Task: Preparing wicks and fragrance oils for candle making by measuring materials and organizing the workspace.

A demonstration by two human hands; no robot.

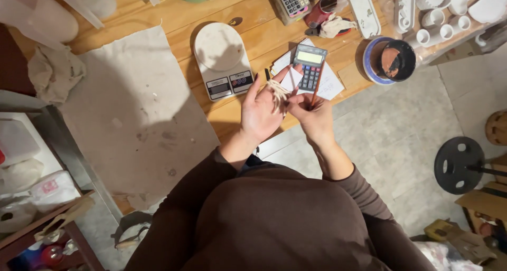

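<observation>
My left hand is raised over the table's front edge, fingers spread, with a small white piece of paper and a pale stringy tuft at its fingertips. My right hand is closed around a thin reddish-brown pencil whose tip points toward a small grey calculator. The calculator lies on white papers. The two hands touch each other.
A white kitchen scale sits left of the hands, beside a grey canvas mat on the wooden table. A dark bowl and white ceramic moulds lie right. A second calculator sits at the back.
</observation>
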